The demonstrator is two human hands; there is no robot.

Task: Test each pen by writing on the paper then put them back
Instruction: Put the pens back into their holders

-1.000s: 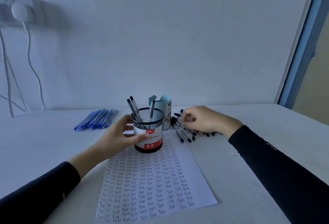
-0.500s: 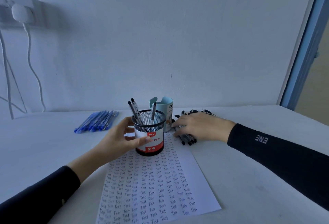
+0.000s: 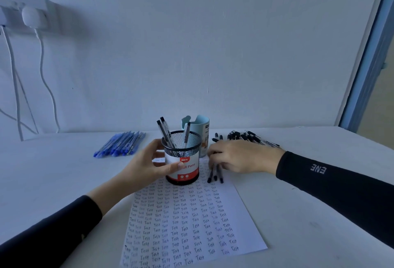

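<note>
As right fingers curl over, 3 pens (black) beside holder

Paper: rows of "Test". Holder label: "Pens". Right sleeve: "ENE".

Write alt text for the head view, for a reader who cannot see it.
A person's left hand grips a black mesh pen holder standing on a paper filled with the word "Test", while the right hand lies over black pens beside it. A row of blue pens lies further left on the white table.
</note>
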